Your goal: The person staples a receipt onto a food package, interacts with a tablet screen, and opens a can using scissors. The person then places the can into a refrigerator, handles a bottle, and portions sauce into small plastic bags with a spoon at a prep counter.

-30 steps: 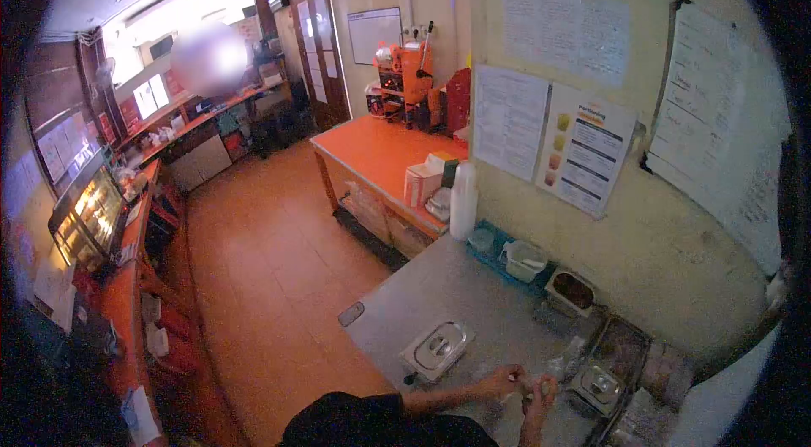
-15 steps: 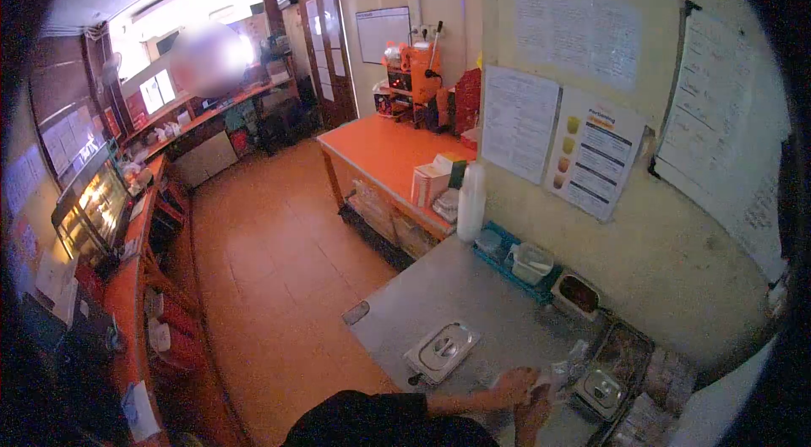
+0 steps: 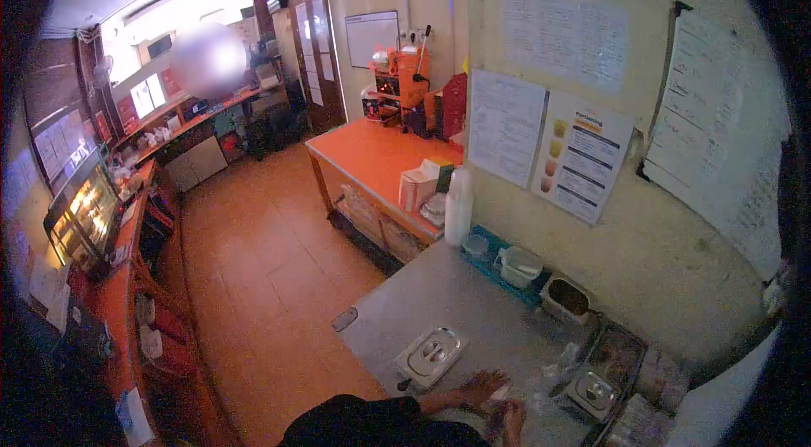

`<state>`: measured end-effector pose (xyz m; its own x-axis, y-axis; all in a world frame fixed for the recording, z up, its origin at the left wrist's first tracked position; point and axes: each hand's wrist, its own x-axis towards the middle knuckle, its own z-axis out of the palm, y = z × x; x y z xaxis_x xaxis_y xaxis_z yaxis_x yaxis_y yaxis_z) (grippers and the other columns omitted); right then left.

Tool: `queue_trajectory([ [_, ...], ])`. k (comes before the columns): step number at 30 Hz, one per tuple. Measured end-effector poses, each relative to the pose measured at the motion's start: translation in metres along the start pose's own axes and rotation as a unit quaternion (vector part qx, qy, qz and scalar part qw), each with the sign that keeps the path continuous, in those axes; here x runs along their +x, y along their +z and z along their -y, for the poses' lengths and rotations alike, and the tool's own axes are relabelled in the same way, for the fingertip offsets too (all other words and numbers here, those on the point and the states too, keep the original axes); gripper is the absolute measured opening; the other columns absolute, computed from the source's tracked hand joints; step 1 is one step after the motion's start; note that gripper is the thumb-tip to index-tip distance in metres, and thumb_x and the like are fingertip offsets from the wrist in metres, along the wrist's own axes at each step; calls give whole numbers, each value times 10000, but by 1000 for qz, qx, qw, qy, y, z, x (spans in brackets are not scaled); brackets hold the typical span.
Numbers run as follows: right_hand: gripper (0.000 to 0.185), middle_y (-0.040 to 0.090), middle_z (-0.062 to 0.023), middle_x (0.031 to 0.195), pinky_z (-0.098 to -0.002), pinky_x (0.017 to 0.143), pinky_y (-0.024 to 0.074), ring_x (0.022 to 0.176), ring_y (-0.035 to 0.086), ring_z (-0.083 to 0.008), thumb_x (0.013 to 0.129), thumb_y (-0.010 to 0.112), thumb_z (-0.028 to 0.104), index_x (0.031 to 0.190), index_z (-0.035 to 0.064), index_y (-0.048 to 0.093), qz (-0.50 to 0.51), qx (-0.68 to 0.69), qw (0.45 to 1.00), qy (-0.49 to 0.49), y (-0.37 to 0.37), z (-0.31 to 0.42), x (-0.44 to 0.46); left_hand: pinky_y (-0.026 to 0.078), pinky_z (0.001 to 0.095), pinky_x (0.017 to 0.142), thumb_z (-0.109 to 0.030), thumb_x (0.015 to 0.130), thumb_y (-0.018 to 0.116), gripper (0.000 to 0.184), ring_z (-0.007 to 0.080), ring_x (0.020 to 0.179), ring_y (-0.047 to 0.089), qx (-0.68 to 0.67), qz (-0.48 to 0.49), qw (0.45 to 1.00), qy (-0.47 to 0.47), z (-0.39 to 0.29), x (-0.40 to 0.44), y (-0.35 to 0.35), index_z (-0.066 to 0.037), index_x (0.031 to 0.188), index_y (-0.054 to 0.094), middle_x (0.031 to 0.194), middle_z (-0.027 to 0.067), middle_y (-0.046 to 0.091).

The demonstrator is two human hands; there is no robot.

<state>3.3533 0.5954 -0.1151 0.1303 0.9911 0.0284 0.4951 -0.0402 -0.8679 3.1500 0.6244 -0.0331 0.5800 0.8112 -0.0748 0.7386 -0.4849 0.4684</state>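
My left hand (image 3: 481, 385) is low over the steel table (image 3: 363, 354), palm down with its fingers stretched out. Close by, my right hand (image 3: 512, 422) is curled at the bottom of the view. Between the two lies a small whitish piece (image 3: 501, 394), too blurred to name; the right fingers seem to be on it. A crumpled clear plastic bag (image 3: 559, 369) rests to the right of my hands. Left of them sits a steel container with a lid (image 3: 433, 356), a dark handle sticking out at its near corner.
Along the wall stand a teal tray (image 3: 532, 296) with plastic tubs, a steel pan of dark food (image 3: 568, 297), and a larger pan (image 3: 621, 350) partly under a steel lid (image 3: 596, 392). Stacked clear packs (image 3: 659, 379) are at right. An orange table (image 3: 363, 147) adjoins beyond white cups (image 3: 458, 206).
Both hands have moved left and down, away from the plastic bag. My left hand's fingers have spread out. The view has shifted slightly.
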Motion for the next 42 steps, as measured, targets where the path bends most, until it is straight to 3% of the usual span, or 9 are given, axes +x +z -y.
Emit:
queue_trajectory([
  [11,98,626,-100,671,-306,586,503,605,604,-180,691,648,51,764,-8,620,73,145,987,2,0,24,17,113,544,1073,-671,718,555,1000,376,1369,97,-29,-18,999,16,-3,-5,-1,-110,1439,149,1498,140,101],
  [13,119,621,-114,673,-296,578,483,607,598,-182,644,681,45,740,5,624,43,-90,991,-88,-7,37,13,119,545,1071,-661,722,558,980,375,1366,109,-23,-19,1000,-4,-10,-8,-8,-109,1433,171,1494,139,114],
  [16,121,622,-117,677,-297,580,473,614,599,-183,613,694,28,716,20,630,19,-40,989,-139,-6,46,9,130,547,1067,-646,725,565,955,376,1359,128,-11,-14,1000,-24,-17,-9,-16,-104,1424,205,1488,142,134],
  [22,205,631,-85,692,-326,651,483,652,595,-216,650,758,178,783,49,669,-35,96,994,-34,6,25,6,121,546,1070,-650,712,576,985,376,1363,117,26,25,999,-3,-12,-6,-14,-85,1425,197,1486,158,136],
  [33,168,596,-109,867,-327,672,490,769,576,-216,753,614,69,909,6,620,-98,20,994,-49,-44,88,4,58,582,1061,-677,717,557,985,351,1384,23,-27,37,999,-13,-22,-8,-35,-91,1428,210,1506,157,53],
  [36,204,561,-114,943,-303,687,493,842,562,-216,782,600,102,968,18,596,-129,46,984,-114,-52,155,-8,187,560,1047,-600,808,518,792,333,1355,205,93,-166,982,-22,-16,29,-5,-49,1356,364,1458,190,233],
  [37,216,550,-116,968,-296,692,494,867,557,-217,792,595,113,988,22,588,-127,60,981,-137,-52,178,-12,266,513,1022,-536,842,520,687,315,1297,314,-226,-148,959,-89,-12,42,0,-37,1305,426,1386,189,347],
  [38,229,538,-118,993,-288,697,496,891,553,-217,801,590,124,1008,25,580,-124,80,977,-152,-52,199,-15,344,467,996,-472,876,521,587,296,1239,423,-520,-115,833,-149,-11,48,1,-25,1254,488,1314,187,462],
  [42,279,492,-126,1094,-257,717,500,989,534,-217,840,571,168,1087,41,548,-110,164,960,-200,-53,259,-21,487,356,833,-352,898,540,438,241,952,615,-451,-240,853,-107,-15,45,-12,5,1152,553,1044,131,635],
])
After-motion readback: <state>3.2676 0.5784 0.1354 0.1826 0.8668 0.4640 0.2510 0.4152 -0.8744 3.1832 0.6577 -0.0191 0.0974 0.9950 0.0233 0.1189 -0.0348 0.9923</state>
